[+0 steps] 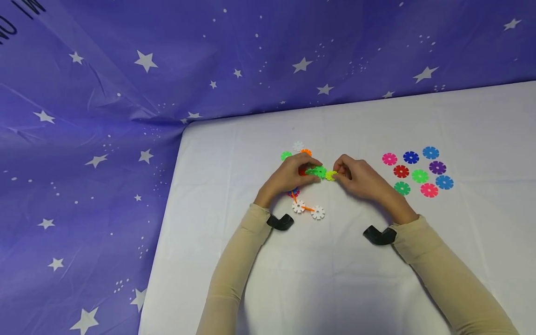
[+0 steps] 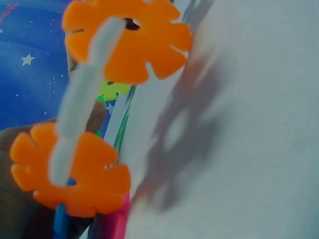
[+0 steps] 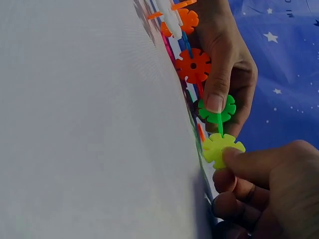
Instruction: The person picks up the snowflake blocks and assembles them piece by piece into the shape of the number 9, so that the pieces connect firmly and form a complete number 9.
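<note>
In the head view my left hand (image 1: 289,174) and right hand (image 1: 362,179) meet over the table. My left thumb and fingers pinch a green notched plastic disc (image 3: 230,106), part of a chain of interlocking discs. A green disc seen edge-on (image 3: 220,124) links it to a yellow disc (image 3: 211,148), which my right thumb and fingers pinch. Further along the chain is a red-orange disc (image 3: 194,69). Close to the left wrist camera, an edge-on white disc (image 2: 79,104) joins two orange discs. My left hand hides part of the chain in the head view.
Several loose discs, including a purple one (image 1: 437,167) and a red one (image 1: 401,171), lie flat to the right. The chain's white end disc (image 1: 318,213) sits nearer the left forearm. A starry blue-purple cloth (image 1: 234,56) hangs behind the white table (image 1: 326,279).
</note>
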Available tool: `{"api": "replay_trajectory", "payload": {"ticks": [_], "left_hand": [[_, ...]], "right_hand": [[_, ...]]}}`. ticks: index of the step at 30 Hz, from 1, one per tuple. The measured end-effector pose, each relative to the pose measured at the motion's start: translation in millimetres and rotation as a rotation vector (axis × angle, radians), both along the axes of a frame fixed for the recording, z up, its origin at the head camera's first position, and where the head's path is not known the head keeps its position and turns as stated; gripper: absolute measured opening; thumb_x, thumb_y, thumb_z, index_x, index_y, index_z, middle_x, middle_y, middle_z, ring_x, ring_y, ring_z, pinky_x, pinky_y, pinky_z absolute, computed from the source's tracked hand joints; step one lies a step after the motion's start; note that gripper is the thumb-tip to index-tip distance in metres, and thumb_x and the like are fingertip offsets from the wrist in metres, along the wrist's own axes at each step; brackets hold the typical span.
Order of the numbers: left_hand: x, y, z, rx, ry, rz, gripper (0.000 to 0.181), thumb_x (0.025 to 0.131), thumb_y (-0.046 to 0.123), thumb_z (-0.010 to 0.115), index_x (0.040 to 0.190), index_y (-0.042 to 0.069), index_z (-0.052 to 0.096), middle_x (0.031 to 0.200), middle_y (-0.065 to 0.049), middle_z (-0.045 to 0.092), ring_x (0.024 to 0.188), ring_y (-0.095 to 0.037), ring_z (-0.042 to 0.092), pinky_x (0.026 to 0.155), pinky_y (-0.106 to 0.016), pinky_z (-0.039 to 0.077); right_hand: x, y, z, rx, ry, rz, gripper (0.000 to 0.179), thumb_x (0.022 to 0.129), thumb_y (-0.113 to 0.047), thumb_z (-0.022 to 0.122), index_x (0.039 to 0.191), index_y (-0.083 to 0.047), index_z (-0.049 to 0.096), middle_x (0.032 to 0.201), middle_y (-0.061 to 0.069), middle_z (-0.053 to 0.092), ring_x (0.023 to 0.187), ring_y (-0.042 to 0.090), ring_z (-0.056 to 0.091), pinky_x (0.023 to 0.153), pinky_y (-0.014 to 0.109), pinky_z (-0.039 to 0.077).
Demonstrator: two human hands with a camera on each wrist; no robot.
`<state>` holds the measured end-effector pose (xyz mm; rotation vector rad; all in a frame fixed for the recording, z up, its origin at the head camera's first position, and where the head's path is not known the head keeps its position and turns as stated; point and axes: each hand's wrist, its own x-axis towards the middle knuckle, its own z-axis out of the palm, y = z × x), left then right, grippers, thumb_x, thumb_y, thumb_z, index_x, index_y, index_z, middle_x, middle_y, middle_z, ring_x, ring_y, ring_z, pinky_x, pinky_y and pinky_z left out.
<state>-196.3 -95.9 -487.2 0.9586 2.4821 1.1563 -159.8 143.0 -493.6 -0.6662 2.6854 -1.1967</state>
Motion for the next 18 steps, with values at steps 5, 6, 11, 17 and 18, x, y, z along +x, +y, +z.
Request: {"api": "replay_trajectory", "payload": {"ticks": [5, 6, 11, 17, 18], "left_hand": [[0.0, 0.3, -0.4, 0.005, -0.006, -0.003, 0.043, 0.084, 0.021, 0.079, 0.123, 0.008, 0.067, 0.109, -0.003, 0.066, 0.093, -0.01, 0.055, 0.086, -0.019, 0.044], [0.1, 0.7, -0.5, 0.002, -0.01, -0.002, 0.044, 0.084, 0.021, 0.079, 0.124, 0.008, 0.067, 0.11, -0.003, 0.066, 0.094, -0.01, 0.055, 0.087, -0.019, 0.044], [1.3, 3.0, -0.1, -0.01, -0.042, 0.012, 0.043, 0.085, 0.021, 0.077, 0.125, 0.009, 0.067, 0.113, -0.003, 0.067, 0.096, -0.01, 0.056, 0.087, -0.019, 0.045], [2.3, 5.2, -2.6, 0.006, -0.015, 0.035, 0.04, 0.085, 0.022, 0.077, 0.122, 0.011, 0.069, 0.109, -0.002, 0.07, 0.098, -0.009, 0.06, 0.09, -0.019, 0.045], [2.4, 5.6, -2.9, 0.012, -0.009, 0.036, 0.039, 0.085, 0.022, 0.078, 0.122, 0.011, 0.069, 0.108, -0.002, 0.07, 0.097, -0.009, 0.06, 0.09, -0.019, 0.046]], "right_hand": [[-0.2, -0.3, 0.2, -0.027, 0.004, -0.015, 0.01, 0.091, -0.008, 0.067, 0.094, -0.004, 0.059, 0.075, 0.004, 0.059, 0.063, 0.015, 0.047, 0.058, 0.024, 0.04], [-0.1, -0.3, 0.1, -0.026, 0.003, -0.017, 0.009, 0.091, -0.008, 0.067, 0.094, -0.004, 0.059, 0.075, 0.004, 0.06, 0.063, 0.014, 0.048, 0.058, 0.024, 0.04], [0.3, -2.0, 0.4, -0.011, 0.034, -0.001, 0.007, 0.089, -0.006, 0.067, 0.093, -0.004, 0.061, 0.074, 0.003, 0.062, 0.064, 0.013, 0.05, 0.059, 0.024, 0.044], [2.5, -7.4, -0.4, -0.012, 0.142, 0.005, 0.008, 0.087, -0.002, 0.067, 0.091, -0.004, 0.06, 0.071, 0.003, 0.062, 0.063, 0.012, 0.052, 0.059, 0.027, 0.045], [2.8, -8.5, -1.1, -0.013, 0.155, 0.001, 0.009, 0.087, -0.002, 0.067, 0.091, -0.004, 0.06, 0.071, 0.003, 0.062, 0.062, 0.012, 0.051, 0.058, 0.027, 0.045]]}}
